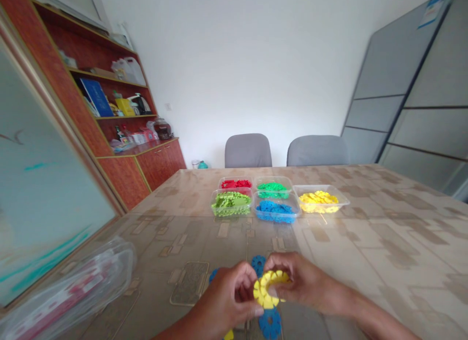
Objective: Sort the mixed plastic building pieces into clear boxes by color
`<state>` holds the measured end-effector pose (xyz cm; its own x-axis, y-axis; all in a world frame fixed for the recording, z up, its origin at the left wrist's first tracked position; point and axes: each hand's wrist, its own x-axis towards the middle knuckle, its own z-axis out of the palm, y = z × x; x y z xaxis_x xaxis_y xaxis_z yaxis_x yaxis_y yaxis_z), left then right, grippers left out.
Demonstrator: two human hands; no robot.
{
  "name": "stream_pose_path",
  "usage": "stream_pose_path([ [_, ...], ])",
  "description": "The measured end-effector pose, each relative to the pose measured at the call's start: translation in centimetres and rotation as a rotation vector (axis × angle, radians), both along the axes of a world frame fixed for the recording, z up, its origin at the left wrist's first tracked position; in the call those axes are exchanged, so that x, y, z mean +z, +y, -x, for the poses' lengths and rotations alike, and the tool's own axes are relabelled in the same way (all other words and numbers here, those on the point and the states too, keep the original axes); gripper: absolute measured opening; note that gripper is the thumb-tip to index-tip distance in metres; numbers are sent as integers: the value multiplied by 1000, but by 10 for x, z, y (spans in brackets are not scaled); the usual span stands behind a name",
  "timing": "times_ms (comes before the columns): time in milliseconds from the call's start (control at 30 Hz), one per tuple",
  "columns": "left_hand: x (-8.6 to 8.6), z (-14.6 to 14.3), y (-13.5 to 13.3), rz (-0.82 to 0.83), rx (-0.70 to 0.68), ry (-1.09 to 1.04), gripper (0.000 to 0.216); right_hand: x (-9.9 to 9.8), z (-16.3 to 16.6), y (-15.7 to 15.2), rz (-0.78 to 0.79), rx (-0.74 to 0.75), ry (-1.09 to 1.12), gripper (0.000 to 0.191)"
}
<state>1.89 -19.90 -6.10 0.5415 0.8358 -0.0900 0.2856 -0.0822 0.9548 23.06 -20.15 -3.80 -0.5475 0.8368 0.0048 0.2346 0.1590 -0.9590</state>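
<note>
My left hand [231, 295] and my right hand [298, 277] meet low in the middle of the view, just above the table. Between them are yellow notched plastic discs [263, 292], seemingly more than one and overlapping. My left thumb and fingers pinch the left edge, while my right thumb presses the face from the right. Whether the discs are slotted together I cannot tell. One blue notched disc [270, 324] lies below my hands and another blue disc [258, 263] beyond them. Behind my left hand a further blue disc is mostly hidden, and a yellow piece [228, 335] peeks out beneath it.
Farther back on the patterned table [365, 262] stand clear tubs of discs: red [236, 184], green [272, 189], light green [231, 203], blue [277, 211] and yellow [319, 201]. A clear plastic bag [73, 291] lies at left. Two grey chairs [248, 151] stand beyond.
</note>
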Motion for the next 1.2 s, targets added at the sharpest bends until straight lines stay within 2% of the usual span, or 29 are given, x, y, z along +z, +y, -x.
stream_pose_path([
  [67, 8, 2, 2, -81, -4, 53, 29, 8, -17, 12, -97, -105, -61, 30],
  [167, 19, 6, 6, -154, -2, 82, 30, 23, -55, 41, -291, -395, -274, 41],
  [233, 23, 8, 9, -193, -3, 84, 27, 33, -84, 65, -337, -536, -350, 43],
  [400, 30, 14, 16, -276, -14, 168, 26, 45, -136, 110, -330, -833, -587, 31],
  [567, 41, 27, 27, -316, -32, 333, 24, 52, -154, 114, -298, -981, -764, 14],
  [667, 48, 40, 32, -378, -133, 456, 19, 57, -142, 98, -344, -899, -769, 20],
  [767, 58, 52, 29, -440, -260, 616, 16, 50, -106, 69, -380, -610, -697, 20],
  [833, 65, 58, 23, -430, -322, 702, 21, 37, -74, 46, -371, -389, -660, 19],
  [900, 70, 61, 16, -419, -381, 760, 28, 22, -42, 23, -352, -256, -657, 21],
  [1033, 66, 65, 1, -460, -475, 808, 36, 9, 2, -6, -349, -206, -781, 17],
  [1133, 59, 64, -7, -460, -476, 820, 35, 11, 18, -10, -345, -224, -892, 19],
  [1200, 56, 62, -11, -442, -464, 812, 32, 9, 21, -7, -327, -224, -878, 18],
])
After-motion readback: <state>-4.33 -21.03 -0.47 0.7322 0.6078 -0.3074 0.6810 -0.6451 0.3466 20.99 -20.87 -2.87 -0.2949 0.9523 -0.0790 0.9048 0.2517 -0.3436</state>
